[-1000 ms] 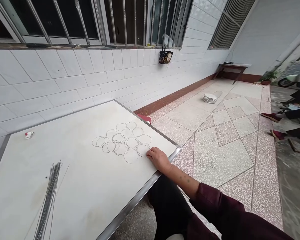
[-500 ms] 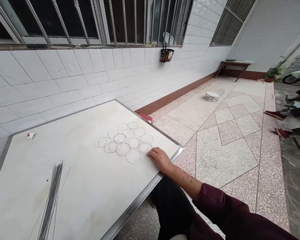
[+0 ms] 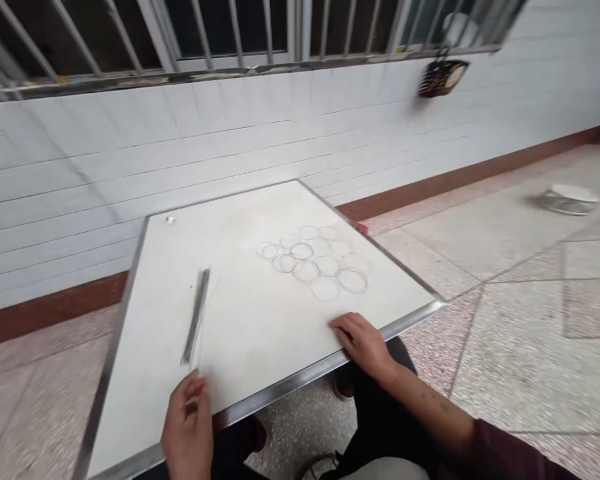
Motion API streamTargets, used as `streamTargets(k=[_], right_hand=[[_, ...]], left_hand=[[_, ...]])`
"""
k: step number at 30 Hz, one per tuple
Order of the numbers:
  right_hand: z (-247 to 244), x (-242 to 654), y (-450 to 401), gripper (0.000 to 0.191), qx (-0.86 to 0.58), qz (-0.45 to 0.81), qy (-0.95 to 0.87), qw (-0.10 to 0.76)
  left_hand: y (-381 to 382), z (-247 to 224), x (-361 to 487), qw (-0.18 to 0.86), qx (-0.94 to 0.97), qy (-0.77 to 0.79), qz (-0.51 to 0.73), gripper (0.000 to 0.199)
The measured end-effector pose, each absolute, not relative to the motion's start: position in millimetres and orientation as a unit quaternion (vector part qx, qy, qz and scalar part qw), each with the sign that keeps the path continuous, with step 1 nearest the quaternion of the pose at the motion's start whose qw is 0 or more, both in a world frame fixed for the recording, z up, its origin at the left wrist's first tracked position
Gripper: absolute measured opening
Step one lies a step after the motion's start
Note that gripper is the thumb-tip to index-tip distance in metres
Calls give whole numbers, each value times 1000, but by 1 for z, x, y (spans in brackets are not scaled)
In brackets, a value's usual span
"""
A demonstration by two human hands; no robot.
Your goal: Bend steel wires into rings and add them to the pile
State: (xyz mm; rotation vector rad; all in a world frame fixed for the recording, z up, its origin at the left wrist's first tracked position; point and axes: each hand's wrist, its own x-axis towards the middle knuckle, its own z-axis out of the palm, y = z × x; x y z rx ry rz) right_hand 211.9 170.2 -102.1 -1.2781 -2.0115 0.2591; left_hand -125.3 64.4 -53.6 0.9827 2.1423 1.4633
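Observation:
At the table's near edge my left hand point(image 3: 187, 420) is closed in a pinch, at the lower end of a thin loose wire point(image 3: 203, 330). Blur makes the wire faint. Just beyond lies a bundle of straight grey wires point(image 3: 196, 317). My right hand point(image 3: 363, 341) rests on the table near its front edge, fingers stretched out and holding nothing. A cluster of thin wire rings point(image 3: 306, 271), several of them overlapping, lies flat beyond my right hand, apart from its fingertips.
The white table point(image 3: 260, 320) has a metal rim and stands near a tiled wall point(image 3: 220, 140) with barred windows. A small white and red object point(image 3: 171, 219) lies at the far left corner. A black basket point(image 3: 443, 78) hangs at right; a low white stool point(image 3: 570, 199) stands on the floor.
The view has swung left. My left hand has come into view by the wire bundle. My right hand has moved away from the rings, toward the table's front edge.

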Motion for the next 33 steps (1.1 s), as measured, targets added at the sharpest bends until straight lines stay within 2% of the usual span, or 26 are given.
streamTargets(k=[3, 11, 17, 28, 31, 33], right_hand=[[-111, 213, 172, 18, -497, 87, -788, 353], [-118, 215, 170, 19, -485, 27, -804, 344], [-107, 211, 170, 16, -487, 35, -800, 348], [-104, 209, 176, 16, -509, 32, -789, 342], [-105, 209, 176, 17, -506, 33, -790, 345], [-105, 209, 176, 17, -505, 34, -790, 346]], left_hand=[[81, -47, -139, 118, 396, 780, 470, 44], [117, -62, -153, 45, 466, 810, 353, 40], [125, -56, -155, 0, 523, 802, 288, 43], [141, -50, -155, -65, 640, 716, 270, 58], [143, -45, -153, -25, 615, 718, 325, 54], [142, -41, -151, 64, 559, 710, 424, 48]])
